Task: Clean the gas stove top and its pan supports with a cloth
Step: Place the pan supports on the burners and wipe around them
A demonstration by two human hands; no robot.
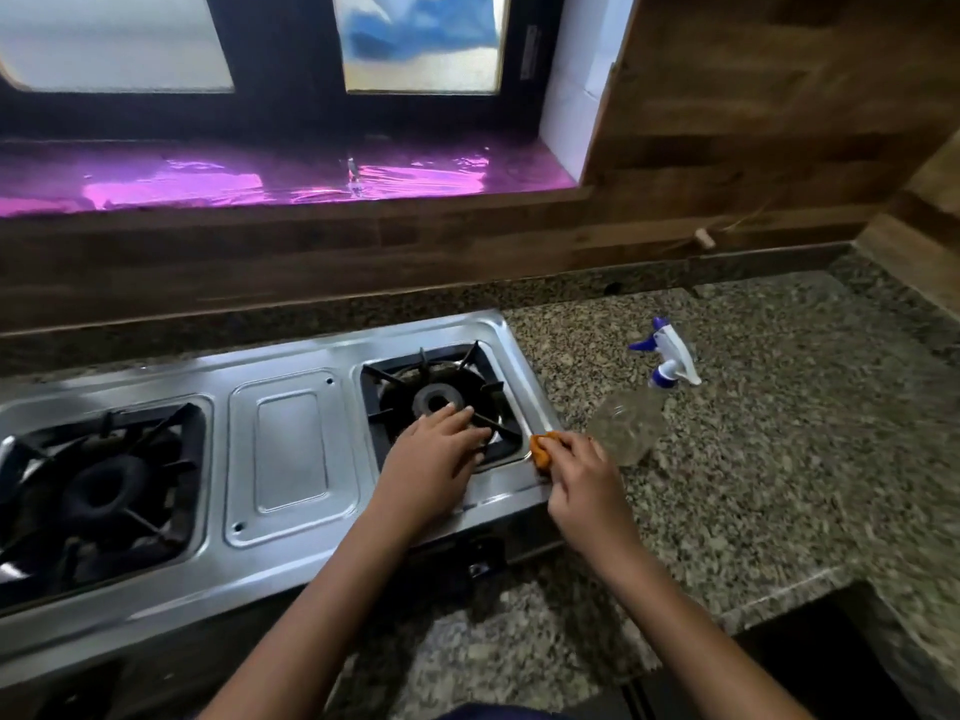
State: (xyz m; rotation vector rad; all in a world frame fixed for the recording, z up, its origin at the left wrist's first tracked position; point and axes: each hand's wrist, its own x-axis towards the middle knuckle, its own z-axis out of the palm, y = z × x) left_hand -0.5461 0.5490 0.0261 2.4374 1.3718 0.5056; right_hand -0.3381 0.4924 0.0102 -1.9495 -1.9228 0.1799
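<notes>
1. Now at the right front edge of the gas stove top [291,449], our right hand [582,480] curls its fingers round a bunched orange cloth [544,449] and presses it to the steel lip.
2. Our left hand [434,449] lies flat, fingers straight, on the right pan support [498,387]. We judge that short, firm strokes along the pressed groove will serve best while the support is braced.
3. Glossy stamped stainless steel frames two black, spoked grates. The left pan support [104,491] sits well apart.
4. A clear plastic spray bottle [631,426] with a white-and-blue trigger lies on its side on the speckled granite counter [753,459], near the cloth.
</notes>
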